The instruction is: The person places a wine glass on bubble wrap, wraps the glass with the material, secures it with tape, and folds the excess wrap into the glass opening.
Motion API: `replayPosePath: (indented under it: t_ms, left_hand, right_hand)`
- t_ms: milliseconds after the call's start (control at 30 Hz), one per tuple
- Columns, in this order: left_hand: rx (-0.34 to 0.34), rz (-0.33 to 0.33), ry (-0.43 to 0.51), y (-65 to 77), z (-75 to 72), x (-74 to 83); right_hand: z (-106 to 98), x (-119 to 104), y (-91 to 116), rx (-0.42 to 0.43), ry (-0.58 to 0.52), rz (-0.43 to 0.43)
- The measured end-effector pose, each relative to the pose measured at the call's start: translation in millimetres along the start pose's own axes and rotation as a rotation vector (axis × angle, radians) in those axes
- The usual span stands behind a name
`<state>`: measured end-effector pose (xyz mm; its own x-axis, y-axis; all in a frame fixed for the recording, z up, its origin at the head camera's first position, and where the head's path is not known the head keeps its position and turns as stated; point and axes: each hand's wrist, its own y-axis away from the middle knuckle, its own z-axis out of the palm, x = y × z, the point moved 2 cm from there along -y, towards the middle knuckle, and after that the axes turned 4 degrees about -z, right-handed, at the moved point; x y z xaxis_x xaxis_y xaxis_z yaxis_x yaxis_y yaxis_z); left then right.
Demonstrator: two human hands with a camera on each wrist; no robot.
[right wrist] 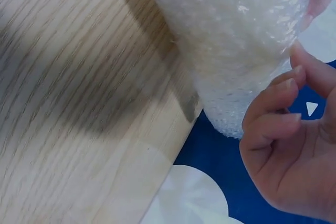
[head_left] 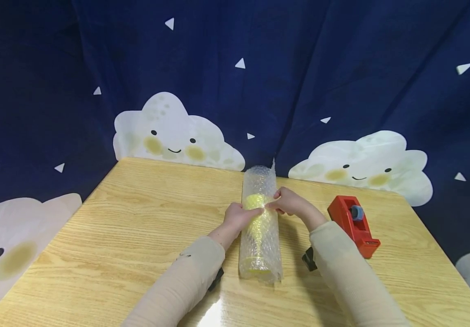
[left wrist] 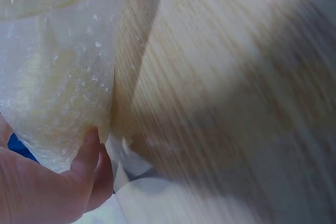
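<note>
A roll of clear bubble wrap (head_left: 260, 243) lies lengthwise on the table. Inside it shows a yellow object, broad toward the far part, tapering to a narrow middle, with a rounded yellow band near the close end. My left hand (head_left: 239, 216) holds the roll from its left side, thumb laid across the top and fingertips (left wrist: 93, 141) against the side of the wrap. From the right, my right hand (head_left: 293, 204) presses the top with its thumb, right by the left thumb tip. Its other fingers (right wrist: 266, 128) curl loosely beside the wrap.
A red tape dispenser (head_left: 351, 225) with a blue-grey tape roll (head_left: 356, 213) stands right of my right forearm. Behind the wooden table (head_left: 149, 204) hangs a dark blue curtain (head_left: 206, 59) with clouds and white triangles. The wrap's far end reaches the table's back edge.
</note>
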<state>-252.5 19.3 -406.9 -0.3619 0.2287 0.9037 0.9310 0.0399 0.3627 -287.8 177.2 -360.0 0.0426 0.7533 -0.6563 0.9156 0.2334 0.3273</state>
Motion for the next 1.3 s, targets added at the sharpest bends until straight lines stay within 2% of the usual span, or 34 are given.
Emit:
replayPosePath:
  t_ms: [133,233,400,533,633,767,933,1133,1300]
  left_hand:
    - [-0.018,-0.009,0.011,-0.1,1.3,0.5]
    - [-0.024,-0.011,0.025,0.1,2.3,0.9]
    - [-0.025,-0.002,0.036,0.5,4.3,0.7]
    - [-0.040,0.014,0.023,0.5,3.7,0.3]
    - [-0.079,0.011,0.000,-1.1,0.1,-1.2]
    - [-0.144,-0.029,-0.016,-5.6,-7.5,-6.3]
    - [-0.163,-0.054,-0.037,-6.5,-17.9,-9.9]
    - [-0.182,0.001,-0.053,-1.3,-24.0,-4.0]
    - [-0.223,0.053,-0.027,3.1,-22.4,4.4]
  right_hand:
    - [-3,6,2,0.003,0.018,0.016]
    - [-3,13,4,-0.045,-0.007,0.035]
    - [3,31,6,-0.165,-0.128,0.087]
    - [8,40,8,-0.231,-0.245,0.093]
    - [12,42,8,-0.235,-0.317,0.109]
    - [21,41,4,-0.230,-0.401,0.132]
    - [35,36,0,-0.215,-0.467,0.154]
    - [38,28,8,-0.199,-0.501,0.090]
    - [32,22,19,-0.120,-0.546,0.040]
